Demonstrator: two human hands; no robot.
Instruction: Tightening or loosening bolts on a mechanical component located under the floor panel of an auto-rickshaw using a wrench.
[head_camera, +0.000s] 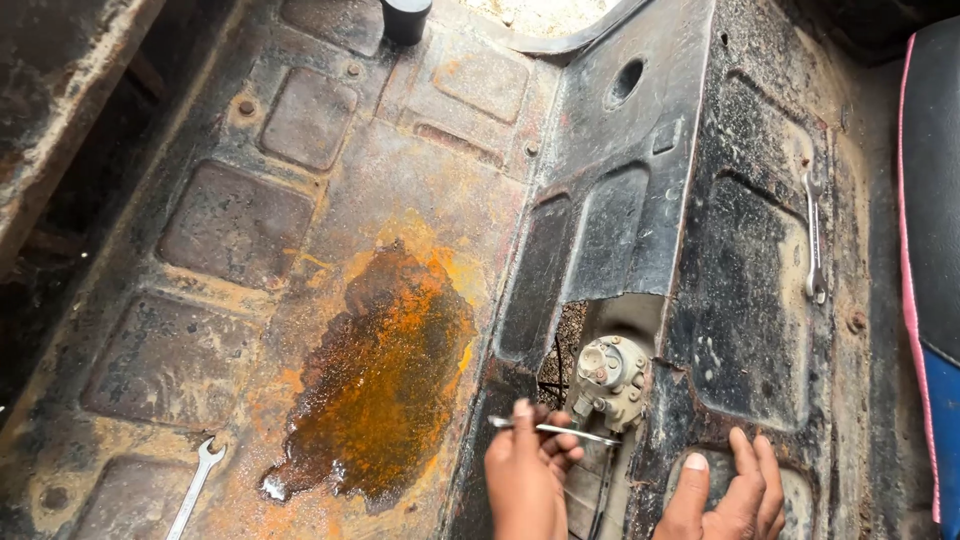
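Note:
My left hand (528, 470) is at the bottom centre, fingers closed on a thin metal tool (555, 430) that lies level and points right. The tool's tip touches a pale metal part (610, 378) seated in an opening of the dark ridge (620, 200) running down the floor. My right hand (725, 495) rests flat on the black floor panel just right of that opening, fingers spread and holding nothing. Both hands are cut off by the lower edge of the view.
A rusty metal floor (300, 230) with stamped rectangles holds an orange rust patch (385, 370). An open-end spanner (197, 485) lies at the lower left. Another spanner (814, 240) lies on the right panel. A dark seat edge with pink piping (925, 250) borders the right.

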